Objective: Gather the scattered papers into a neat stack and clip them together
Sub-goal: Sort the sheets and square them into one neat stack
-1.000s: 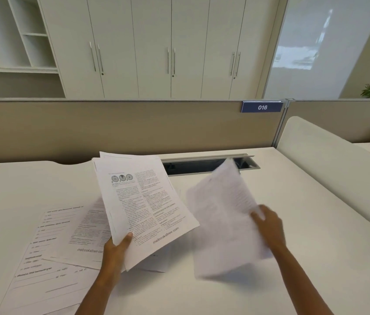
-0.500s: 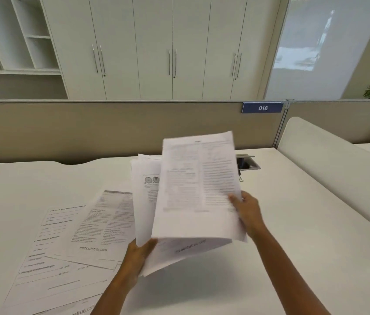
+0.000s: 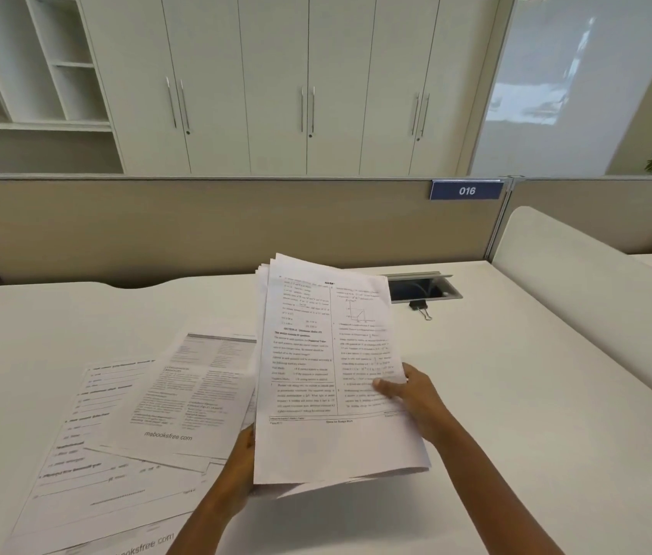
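Note:
A bundle of printed papers (image 3: 328, 354) is held up above the white desk (image 3: 536, 394), tilted toward me. My left hand (image 3: 238, 462) grips its lower left edge from behind. My right hand (image 3: 412, 394) pinches the right edge, thumb on the top sheet. Several more sheets (image 3: 164, 402) lie overlapping on the desk to the left, text up. A black binder clip (image 3: 420, 308) lies on the desk behind the bundle, beside the cable slot.
A cable slot (image 3: 424, 288) with a raised lid is cut into the desk's back. A beige partition (image 3: 196, 226) with a blue 016 sign (image 3: 466, 190) closes off the far edge. A white divider (image 3: 596, 306) borders the right side.
My right hand brought a loose sheet from the right and laid it on top of the bundle in my left hand. Both hands now hold one bundle, lower and straighter.

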